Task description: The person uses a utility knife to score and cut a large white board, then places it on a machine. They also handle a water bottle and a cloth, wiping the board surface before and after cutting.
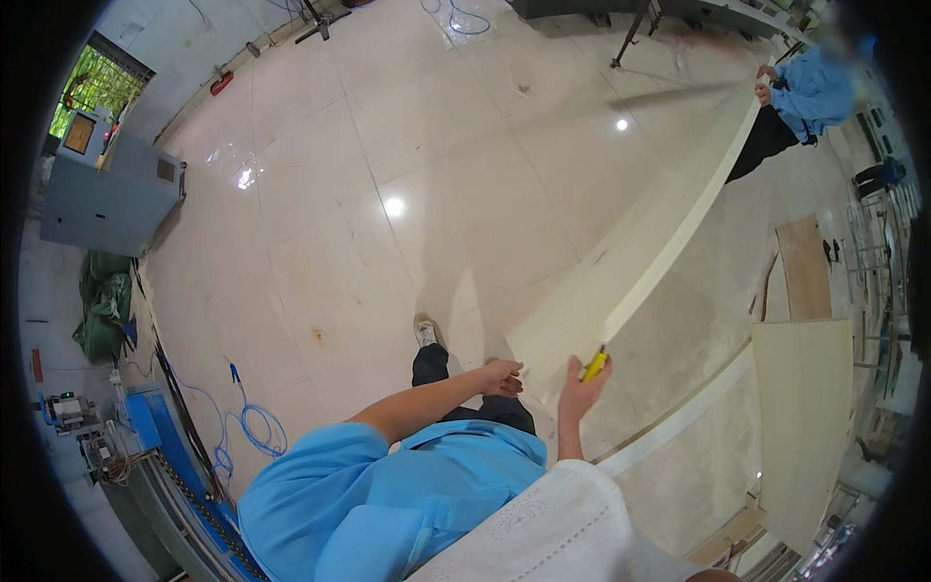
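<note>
A long cream panel [621, 257] stretches from in front of me to a co-worker at the far right. At its near left corner, my left hand [501, 376] is closed with curled fingers on the panel's end. My right hand [582, 388] is wrapped round a yellow utility knife [594, 365] with a dark tip, beside the panel's near right corner. The co-worker's hands [763, 87] grip the panel's other end. The knife's blade is too small to make out.
Another cream panel [800, 417] and a brown board [804, 267] lie to the right. Blue hose [260, 427] coils on the floor at left, near a blue machine [179, 436]. A grey cabinet [109, 199] stands at far left. Black stand legs [630, 39] are at the back.
</note>
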The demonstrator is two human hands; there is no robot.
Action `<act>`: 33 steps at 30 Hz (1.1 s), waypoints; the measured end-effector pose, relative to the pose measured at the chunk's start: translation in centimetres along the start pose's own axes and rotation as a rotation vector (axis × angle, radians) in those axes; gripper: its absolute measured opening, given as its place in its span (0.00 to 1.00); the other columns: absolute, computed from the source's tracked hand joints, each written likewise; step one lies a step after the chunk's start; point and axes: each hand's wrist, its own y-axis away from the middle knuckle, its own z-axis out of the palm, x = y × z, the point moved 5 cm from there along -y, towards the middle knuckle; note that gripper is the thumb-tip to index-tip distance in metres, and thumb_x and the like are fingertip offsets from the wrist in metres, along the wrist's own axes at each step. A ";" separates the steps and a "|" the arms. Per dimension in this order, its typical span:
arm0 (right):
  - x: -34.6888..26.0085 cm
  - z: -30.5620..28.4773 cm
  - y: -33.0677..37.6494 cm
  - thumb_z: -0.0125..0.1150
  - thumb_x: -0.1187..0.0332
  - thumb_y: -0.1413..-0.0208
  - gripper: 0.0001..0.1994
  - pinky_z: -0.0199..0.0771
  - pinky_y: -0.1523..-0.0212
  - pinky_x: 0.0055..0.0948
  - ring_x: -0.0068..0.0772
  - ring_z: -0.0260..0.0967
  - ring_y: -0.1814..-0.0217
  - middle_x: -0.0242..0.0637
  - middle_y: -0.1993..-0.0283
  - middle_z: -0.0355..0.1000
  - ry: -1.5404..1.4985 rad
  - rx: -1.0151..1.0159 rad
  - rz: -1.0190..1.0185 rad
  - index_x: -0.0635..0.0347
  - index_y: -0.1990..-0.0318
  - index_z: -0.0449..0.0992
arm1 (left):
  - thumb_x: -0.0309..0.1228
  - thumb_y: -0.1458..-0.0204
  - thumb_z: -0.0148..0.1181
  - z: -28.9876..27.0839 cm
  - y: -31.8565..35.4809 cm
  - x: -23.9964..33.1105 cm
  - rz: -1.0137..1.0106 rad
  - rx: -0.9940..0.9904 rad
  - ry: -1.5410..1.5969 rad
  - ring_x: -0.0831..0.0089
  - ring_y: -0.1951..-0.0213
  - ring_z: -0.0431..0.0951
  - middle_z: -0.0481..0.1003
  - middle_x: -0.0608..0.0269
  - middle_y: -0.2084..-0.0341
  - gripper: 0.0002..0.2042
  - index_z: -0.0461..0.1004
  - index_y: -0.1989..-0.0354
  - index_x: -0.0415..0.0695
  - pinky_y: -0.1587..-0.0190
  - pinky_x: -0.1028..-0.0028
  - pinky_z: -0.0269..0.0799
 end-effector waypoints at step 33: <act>-35.9 23.6 -53.6 0.50 0.63 0.31 0.09 0.57 0.84 0.20 0.21 0.58 0.81 0.37 0.72 0.67 -1.399 0.308 0.206 0.55 0.63 0.63 | 0.33 0.42 0.50 -68.2 23.9 50.0 0.592 0.537 0.293 0.70 0.81 0.72 0.71 0.60 0.81 0.07 0.70 0.70 0.45 0.83 0.73 0.63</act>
